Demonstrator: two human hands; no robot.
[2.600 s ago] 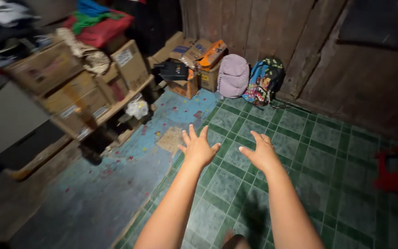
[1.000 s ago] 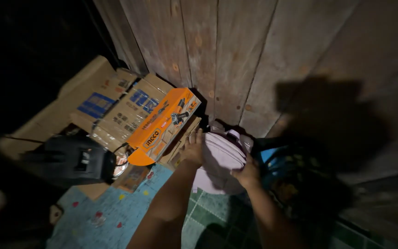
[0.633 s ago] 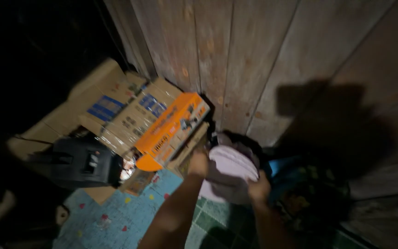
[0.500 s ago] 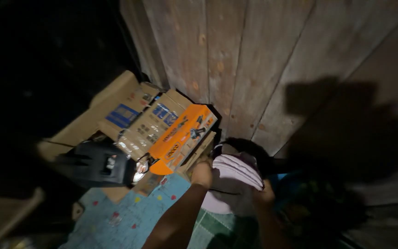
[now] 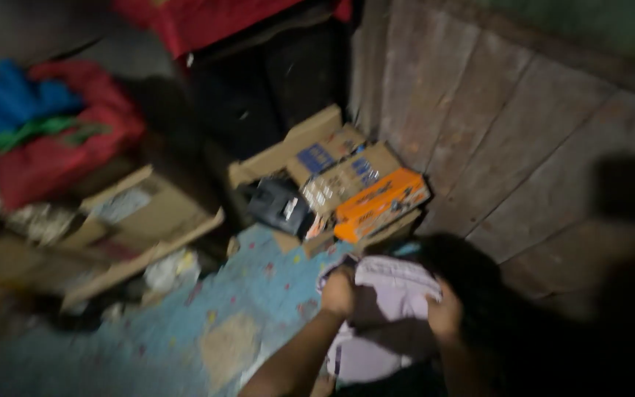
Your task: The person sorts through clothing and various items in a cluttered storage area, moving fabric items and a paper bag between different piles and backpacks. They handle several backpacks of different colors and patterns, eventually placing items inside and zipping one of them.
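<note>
At the lower middle of the frame, the pale lilac backpack (image 5: 387,316) is already gripped at its top and sits between both forearms, though whether it has left the floor is unclear. The left hand (image 5: 339,290) and right hand (image 5: 446,317) each curl their fingers around an upper corner. Behind it, an orange box (image 5: 381,204) tops cardboard boxes (image 5: 325,158) by the plank wall (image 5: 523,147).

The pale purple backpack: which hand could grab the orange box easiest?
Probably the left hand. It grips the pale purple backpack on the side nearer the orange box, which sits up and left. The right hand holds the far edge, farther from it.
</note>
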